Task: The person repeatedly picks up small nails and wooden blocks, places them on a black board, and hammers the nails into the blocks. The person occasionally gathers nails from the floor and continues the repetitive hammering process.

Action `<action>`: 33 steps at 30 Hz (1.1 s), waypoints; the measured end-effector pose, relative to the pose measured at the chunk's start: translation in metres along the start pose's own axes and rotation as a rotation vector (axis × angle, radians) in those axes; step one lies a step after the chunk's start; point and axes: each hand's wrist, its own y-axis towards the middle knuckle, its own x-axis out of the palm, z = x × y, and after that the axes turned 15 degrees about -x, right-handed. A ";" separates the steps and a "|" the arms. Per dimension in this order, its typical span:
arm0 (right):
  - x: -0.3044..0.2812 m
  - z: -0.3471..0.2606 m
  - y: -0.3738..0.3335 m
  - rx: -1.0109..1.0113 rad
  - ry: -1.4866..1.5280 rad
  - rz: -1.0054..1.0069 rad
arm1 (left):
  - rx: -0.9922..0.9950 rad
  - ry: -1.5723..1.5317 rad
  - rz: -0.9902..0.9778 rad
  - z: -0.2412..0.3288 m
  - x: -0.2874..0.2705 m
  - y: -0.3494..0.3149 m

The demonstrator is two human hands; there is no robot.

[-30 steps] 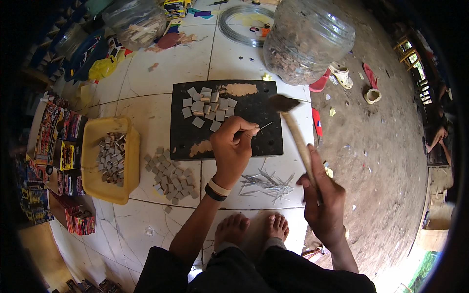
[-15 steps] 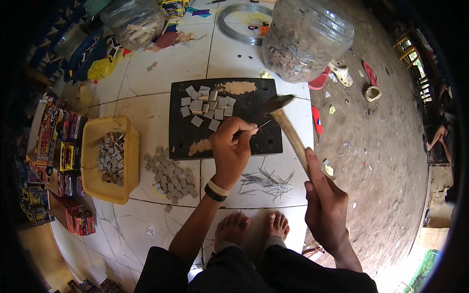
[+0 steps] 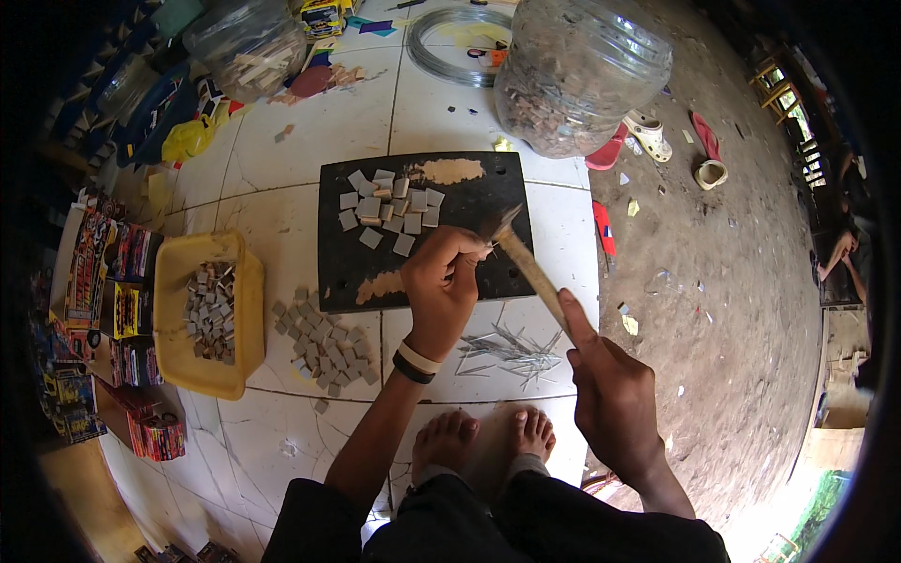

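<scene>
My right hand is closed round the wooden handle of a hammer. Its metal head is down at the fingertips of my left hand, over a black board. Those fingers pinch a thin short wire, mostly hidden now by the hammer head. Several grey-faced small square tiles with wooden edges lie on the board, beside worn, bare wood patches. Nearer me, a heap of short wires rests on the white tiled surface. More small tiles are piled left of my left wrist.
A yellow tub of small tiles stands left, beside colourful printed boxes. Farther off are a wire coil, a large clear plastic container and another container of wood pieces. Footwear lies on the dirt floor, right.
The hammer has come down and leftward, its head going from above the board's right side to my left fingertips. My left hand keeps its pinch; the view has shifted slightly.
</scene>
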 end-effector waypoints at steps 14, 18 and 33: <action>0.027 0.032 0.008 0.148 0.267 0.075 | -0.130 -0.163 -0.044 -0.002 -0.002 0.008; 0.062 0.056 0.029 0.237 0.470 0.111 | -0.355 -0.327 0.015 0.016 -0.007 0.010; 0.086 0.036 0.076 -0.054 0.339 0.240 | -0.419 -0.404 0.067 0.074 -0.003 -0.009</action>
